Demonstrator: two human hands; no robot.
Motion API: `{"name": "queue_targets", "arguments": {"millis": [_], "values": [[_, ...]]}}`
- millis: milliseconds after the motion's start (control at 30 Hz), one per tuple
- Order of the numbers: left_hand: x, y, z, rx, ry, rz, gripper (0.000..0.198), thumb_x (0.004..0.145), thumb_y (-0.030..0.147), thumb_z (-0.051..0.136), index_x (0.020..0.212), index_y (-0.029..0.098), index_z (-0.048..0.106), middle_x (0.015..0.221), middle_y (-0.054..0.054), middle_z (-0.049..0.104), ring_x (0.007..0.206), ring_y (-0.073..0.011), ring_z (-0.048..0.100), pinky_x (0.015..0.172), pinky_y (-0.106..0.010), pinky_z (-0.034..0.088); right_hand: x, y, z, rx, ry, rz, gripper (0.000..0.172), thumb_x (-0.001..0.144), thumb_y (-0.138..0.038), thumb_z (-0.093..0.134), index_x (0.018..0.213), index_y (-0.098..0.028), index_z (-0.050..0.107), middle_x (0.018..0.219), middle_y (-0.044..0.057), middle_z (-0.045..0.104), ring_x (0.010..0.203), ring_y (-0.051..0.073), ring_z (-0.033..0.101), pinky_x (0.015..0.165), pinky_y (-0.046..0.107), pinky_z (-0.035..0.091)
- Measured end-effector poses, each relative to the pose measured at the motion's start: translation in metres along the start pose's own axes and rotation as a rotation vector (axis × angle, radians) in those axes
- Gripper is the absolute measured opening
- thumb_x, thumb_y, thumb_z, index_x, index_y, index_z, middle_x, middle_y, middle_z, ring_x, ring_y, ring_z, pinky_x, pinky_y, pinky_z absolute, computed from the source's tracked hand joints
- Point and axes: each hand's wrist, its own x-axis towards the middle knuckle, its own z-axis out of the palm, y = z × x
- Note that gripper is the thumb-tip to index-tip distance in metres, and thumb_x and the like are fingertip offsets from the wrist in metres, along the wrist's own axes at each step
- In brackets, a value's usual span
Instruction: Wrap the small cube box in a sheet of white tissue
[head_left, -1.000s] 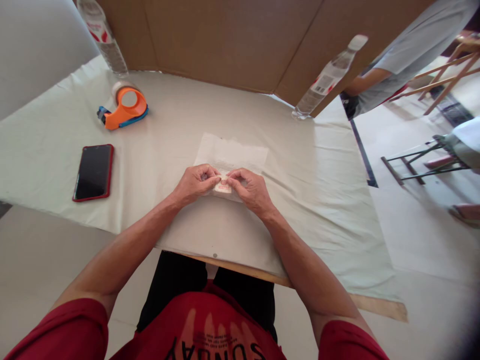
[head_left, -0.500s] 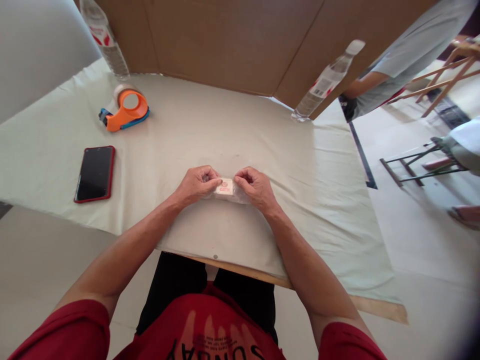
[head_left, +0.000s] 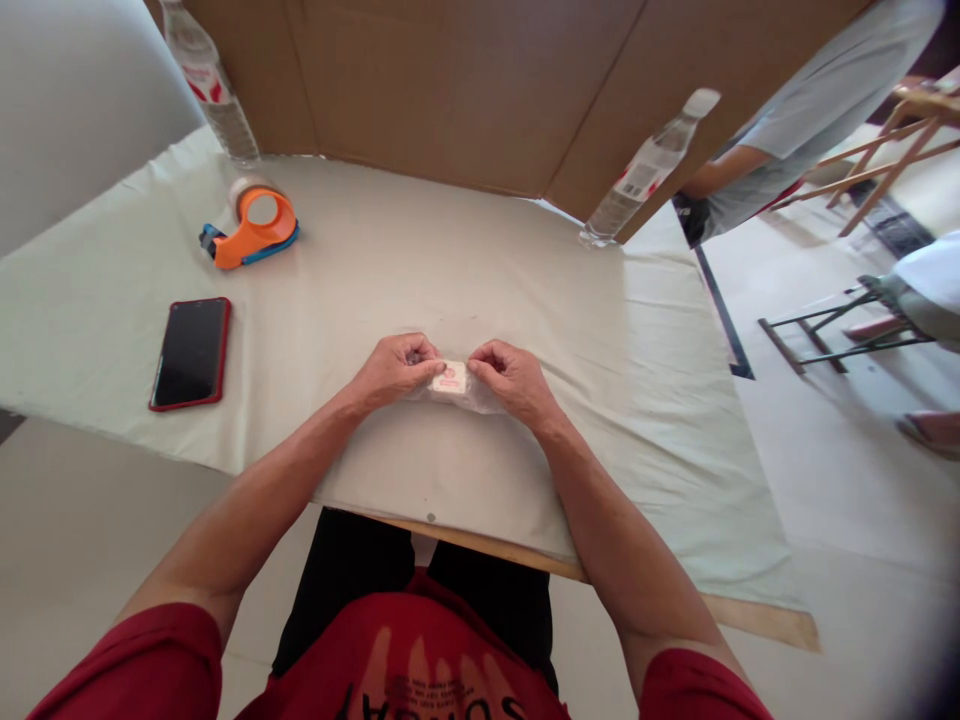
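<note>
A small cream-coloured block with red print (head_left: pixel 450 379) lies near the table's front edge, on or in crinkled clear plastic wrap (head_left: pixel 482 400). Whether it is a soap bar or a little box I cannot tell. My left hand (head_left: pixel 396 372) pinches the wrap at the block's left side, its thumb tip at the block's upper left corner. On the other side my right hand (head_left: pixel 513 380) is closed in a pinch on the wrap, close to the block's right edge. Parts of the wrap are hidden under my fingers.
An orange tape dispenser (head_left: pixel 259 235) and a red-cased phone (head_left: pixel 190 354) lie to the left. Water bottles stand at the back left (head_left: pixel 214 95) and back right (head_left: pixel 643 175), before a cardboard panel (head_left: pixel 450 90). A person in a grey sleeve (head_left: pixel 817 110) is beyond the panel at right.
Little differs. The block's printed face shows slightly more between my fingers, and the view has shifted a touch. Both hands keep their pinch.
</note>
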Motion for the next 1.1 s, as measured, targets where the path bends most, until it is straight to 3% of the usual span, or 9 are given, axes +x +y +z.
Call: {"name": "queue_targets", "arguments": {"millis": [100, 267, 333, 433, 500, 633, 867, 1000, 1100], "values": [[0.001, -0.001, 0.000, 0.006, -0.004, -0.010, 0.026, 0.070, 0.042, 0.072, 0.071, 0.016, 0.065, 0.075, -0.002, 0.069, 0.059, -0.0107, 0.051, 0.053, -0.022, 0.037, -0.002, 0.000, 0.000, -0.045, 0.056, -0.052, 0.010, 0.085, -0.029, 0.060, 0.083, -0.021, 0.067, 0.081, 0.003, 0.072, 0.072, 0.017, 0.063, 0.071, 0.032, 0.049], [0.000, -0.002, 0.000, 0.016, -0.007, -0.022, 0.025, 0.071, 0.041, 0.072, 0.072, 0.017, 0.067, 0.069, -0.001, 0.066, 0.057, -0.0110, 0.050, 0.052, -0.022, 0.037, -0.012, -0.016, -0.001, -0.262, 0.246, -0.327, 0.015, 0.093, -0.024, 0.055, 0.091, -0.022, 0.070, 0.095, 0.008, 0.075, 0.093, 0.023, 0.067, 0.087, 0.039, 0.049], [0.000, -0.002, -0.001, 0.016, -0.012, -0.018, 0.026, 0.072, 0.042, 0.073, 0.072, 0.017, 0.066, 0.070, -0.001, 0.066, 0.058, -0.0114, 0.051, 0.053, -0.022, 0.038, -0.017, -0.025, 0.002, -0.377, 0.238, -0.422, 0.017, 0.096, -0.023, 0.054, 0.093, -0.023, 0.071, 0.096, 0.008, 0.075, 0.096, 0.024, 0.066, 0.089, 0.040, 0.046], [0.001, -0.001, -0.001, 0.025, -0.011, -0.001, 0.028, 0.072, 0.044, 0.073, 0.071, 0.017, 0.065, 0.074, -0.003, 0.068, 0.063, -0.0126, 0.053, 0.056, -0.023, 0.040, -0.022, -0.031, 0.009, -0.499, 0.105, -0.500, 0.017, 0.098, -0.024, 0.056, 0.098, -0.023, 0.073, 0.098, 0.007, 0.076, 0.096, 0.023, 0.065, 0.088, 0.040, 0.042], [0.001, 0.000, -0.002, 0.045, -0.017, 0.007, 0.028, 0.073, 0.044, 0.072, 0.072, 0.017, 0.064, 0.075, -0.003, 0.068, 0.066, -0.0136, 0.055, 0.059, -0.024, 0.041, -0.023, -0.030, 0.015, -0.551, 0.046, -0.516, 0.018, 0.098, -0.024, 0.056, 0.100, -0.022, 0.073, 0.099, 0.007, 0.076, 0.095, 0.023, 0.064, 0.088, 0.039, 0.040], [0.001, 0.006, -0.008, 0.129, -0.053, 0.004, 0.026, 0.074, 0.042, 0.066, 0.076, 0.016, 0.066, 0.074, -0.002, 0.066, 0.068, -0.0141, 0.054, 0.063, -0.025, 0.042, -0.023, -0.026, 0.021, -0.612, 0.050, -0.526, 0.019, 0.100, -0.023, 0.055, 0.096, -0.019, 0.073, 0.098, 0.006, 0.076, 0.093, 0.022, 0.062, 0.087, 0.038, 0.038], [-0.012, 0.019, -0.027, 0.194, -0.072, -0.031, 0.032, 0.071, 0.034, 0.062, 0.097, 0.017, 0.066, 0.072, 0.004, 0.056, 0.065, -0.0122, 0.046, 0.061, -0.024, 0.037, -0.025, -0.031, 0.019, -0.661, -0.002, -0.495, 0.017, 0.100, -0.027, 0.055, 0.097, -0.021, 0.071, 0.102, 0.005, 0.074, 0.093, 0.022, 0.057, 0.087, 0.038, 0.033], [-0.014, 0.019, -0.027, 0.219, -0.063, -0.078, 0.029, 0.073, 0.031, 0.058, 0.097, 0.016, 0.064, 0.064, 0.007, 0.044, 0.058, -0.0104, 0.039, 0.056, -0.023, 0.032, -0.027, -0.033, 0.019, -0.695, -0.019, -0.483, 0.020, 0.102, -0.032, 0.053, 0.102, -0.021, 0.070, 0.105, 0.006, 0.072, 0.095, 0.023, 0.054, 0.086, 0.038, 0.030], [-0.011, 0.018, -0.024, 0.295, -0.051, -0.090, 0.025, 0.074, 0.030, 0.058, 0.094, 0.016, 0.063, 0.062, 0.007, 0.046, 0.057, -0.0109, 0.041, 0.056, -0.024, 0.033, -0.028, -0.036, 0.019, -0.745, -0.033, -0.486, 0.023, 0.103, -0.034, 0.052, 0.107, -0.021, 0.069, 0.105, 0.007, 0.071, 0.095, 0.023, 0.052, 0.087, 0.038, 0.028]]}}
